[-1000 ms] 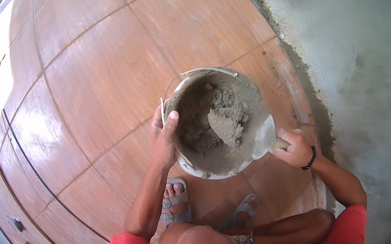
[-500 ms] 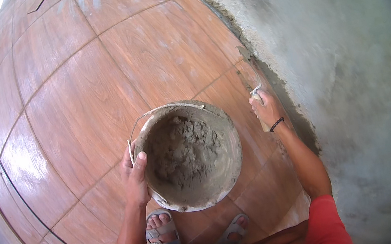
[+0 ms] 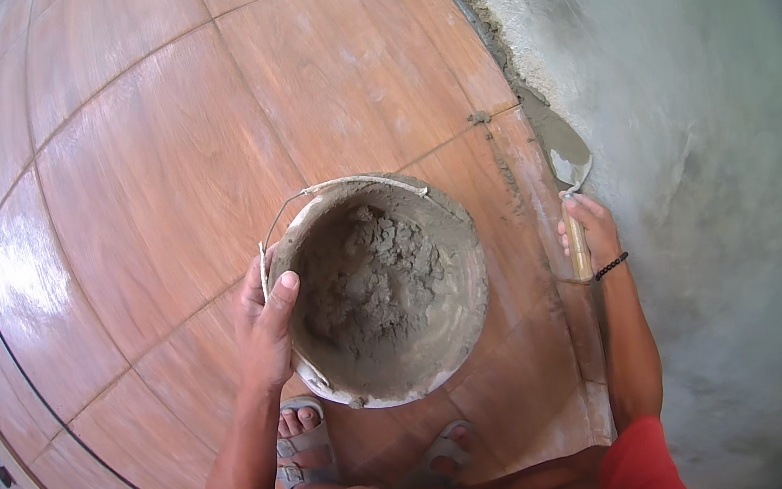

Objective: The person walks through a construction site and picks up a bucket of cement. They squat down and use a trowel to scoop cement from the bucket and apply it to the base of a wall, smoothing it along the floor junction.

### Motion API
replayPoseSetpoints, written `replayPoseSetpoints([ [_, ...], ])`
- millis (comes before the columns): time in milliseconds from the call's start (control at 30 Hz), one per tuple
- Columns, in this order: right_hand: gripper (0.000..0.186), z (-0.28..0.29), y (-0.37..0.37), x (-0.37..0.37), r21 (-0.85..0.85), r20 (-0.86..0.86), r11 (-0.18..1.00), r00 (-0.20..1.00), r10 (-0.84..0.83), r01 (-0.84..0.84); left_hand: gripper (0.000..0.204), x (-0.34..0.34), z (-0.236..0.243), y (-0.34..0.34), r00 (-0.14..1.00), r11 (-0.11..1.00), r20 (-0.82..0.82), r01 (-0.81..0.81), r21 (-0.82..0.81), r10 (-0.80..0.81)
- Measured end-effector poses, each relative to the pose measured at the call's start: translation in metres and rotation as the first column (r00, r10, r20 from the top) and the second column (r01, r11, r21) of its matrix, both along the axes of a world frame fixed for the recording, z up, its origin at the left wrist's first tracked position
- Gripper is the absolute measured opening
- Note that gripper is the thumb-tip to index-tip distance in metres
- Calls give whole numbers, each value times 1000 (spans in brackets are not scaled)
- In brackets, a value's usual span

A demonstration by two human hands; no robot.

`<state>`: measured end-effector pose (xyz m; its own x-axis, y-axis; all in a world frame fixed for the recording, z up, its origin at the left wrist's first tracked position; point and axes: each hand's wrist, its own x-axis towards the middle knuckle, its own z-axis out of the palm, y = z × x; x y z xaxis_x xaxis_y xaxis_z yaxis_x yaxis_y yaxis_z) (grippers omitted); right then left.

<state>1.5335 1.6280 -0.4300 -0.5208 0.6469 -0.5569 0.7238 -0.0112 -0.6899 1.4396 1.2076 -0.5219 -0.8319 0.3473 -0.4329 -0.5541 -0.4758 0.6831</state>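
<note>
My left hand (image 3: 266, 319) grips the left rim of a round bucket (image 3: 475, 333), thumb over the edge and fingers round the outside. Lumpy grey mortar (image 3: 389, 265) lies in the bucket, and its wire handle (image 3: 332, 187) rests against the far rim. Over at the right, my right hand (image 3: 594, 232) is closed round the wooden grip of a trowel (image 3: 573, 162). The trowel's blade lies against the wet mortar strip along the base of the grey plastered wall (image 3: 708, 197), beside the tile edge.
Wood-look floor tiles (image 3: 152, 199) spread ahead and to the left. A small lump of mortar (image 3: 479, 118) and smears sit on the tiles near the wall. A dark thin strip (image 3: 13, 352) runs along the left. My sandalled feet (image 3: 305, 445) are just below the bucket.
My right hand has moved right with the trowel, from over the tiles to the wall's base, and the blade's face now shows. My left hand still holds the bucket; the view has shifted slightly.
</note>
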Motion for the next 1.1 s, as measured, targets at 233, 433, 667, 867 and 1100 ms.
replayPoseSetpoints([
  [233,35,28,-29,0,81,-31,980,982,186,-183,45,-2,7,-2,1000,1000,1,-19,15,19],
  [433,37,-13,11,-32,-14,-13,982,982,187,-187,42,-4,5,3,1000,999,-2,26,43,-26],
  [667,37,-33,-3,-31,0,35,998,997,70,-70,42,-6,2,-3,999,999,-13,43,-2,-43],
  [867,36,-8,-24,9,145,183,983,979,88,-115,48,-4,-9,-4,999,999,-29,42,-23,-42],
  [1100,35,7,-26,-54,53,-24,979,980,199,-198,48,-5,-4,-4,1000,999,-2,5,43,-5],
])
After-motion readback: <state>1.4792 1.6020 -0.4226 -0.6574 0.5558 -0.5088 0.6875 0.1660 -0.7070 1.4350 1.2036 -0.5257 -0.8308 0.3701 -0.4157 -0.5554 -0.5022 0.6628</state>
